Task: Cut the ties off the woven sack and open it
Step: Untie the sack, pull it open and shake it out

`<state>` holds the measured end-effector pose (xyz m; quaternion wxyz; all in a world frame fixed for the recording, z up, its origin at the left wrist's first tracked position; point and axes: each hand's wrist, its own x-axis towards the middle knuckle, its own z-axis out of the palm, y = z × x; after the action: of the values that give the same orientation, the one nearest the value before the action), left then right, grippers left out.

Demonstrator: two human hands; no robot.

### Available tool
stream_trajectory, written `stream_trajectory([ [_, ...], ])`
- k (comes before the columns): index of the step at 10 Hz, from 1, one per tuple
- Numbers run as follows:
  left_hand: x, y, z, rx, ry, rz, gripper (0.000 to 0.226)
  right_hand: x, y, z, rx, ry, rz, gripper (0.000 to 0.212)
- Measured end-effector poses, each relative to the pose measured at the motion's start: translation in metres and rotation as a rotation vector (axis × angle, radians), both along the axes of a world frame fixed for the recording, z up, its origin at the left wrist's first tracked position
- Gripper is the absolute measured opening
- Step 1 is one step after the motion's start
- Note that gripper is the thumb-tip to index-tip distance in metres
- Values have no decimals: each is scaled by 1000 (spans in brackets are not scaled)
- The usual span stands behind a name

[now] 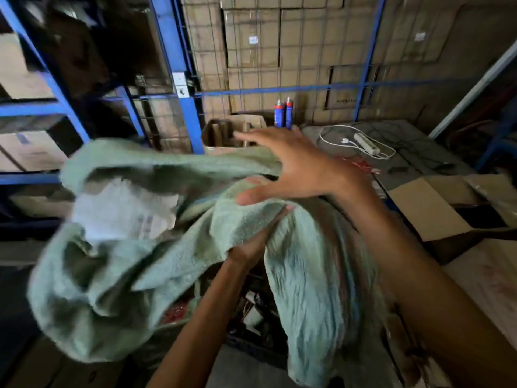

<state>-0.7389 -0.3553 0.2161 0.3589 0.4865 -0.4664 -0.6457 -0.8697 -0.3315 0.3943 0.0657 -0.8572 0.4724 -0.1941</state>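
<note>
My left hand (251, 245) clutches a fold of the sack (117, 270), with cloth bunched over its fingers. Just above that grip my right hand (305, 169) is spread, fingers straight, thumb at the fabric. The sack's mouth gapes left of the grip, and the rest hangs below it.

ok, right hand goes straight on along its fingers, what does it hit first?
Probably the open cardboard box just beyond the right hand; the blue rack post stands left of it. Depth is unclear, so it may pass over the box.
</note>
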Motion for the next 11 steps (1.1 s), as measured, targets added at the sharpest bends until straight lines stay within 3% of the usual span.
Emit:
stream_trajectory([
  [2,16,9,41,-109,299,208,29,-51,8,-51,280,-150,-151,146],
  [3,11,14,53,-82,453,203,30,-42,9,-91,388,-305,-92,159],
  [4,4,20,55,-23,438,203,39,-27,-2,-132,361,-612,-56,154],
  [5,0,14,57,30,438,191,37,-27,-17,-157,255,-840,-185,115],
  [6,3,12,66,85,258,127,38,-32,-24,-156,165,-860,-378,83],
  [7,11,31,61,127,90,28,22,-38,-30,-141,98,-918,-449,67],
  [8,25,70,58,166,38,-136,38,-39,-36,-124,14,-948,-401,59],
  [9,60,100,68,-30,-33,-247,41,-45,-41,-107,-21,-999,-328,60],
  [10,109,123,94,-305,-11,-114,28,-47,-38,-87,-69,-1032,-236,57],
  [11,144,113,103,-570,-144,79,67,-39,-30,-63,-34,-1158,-205,41],
])
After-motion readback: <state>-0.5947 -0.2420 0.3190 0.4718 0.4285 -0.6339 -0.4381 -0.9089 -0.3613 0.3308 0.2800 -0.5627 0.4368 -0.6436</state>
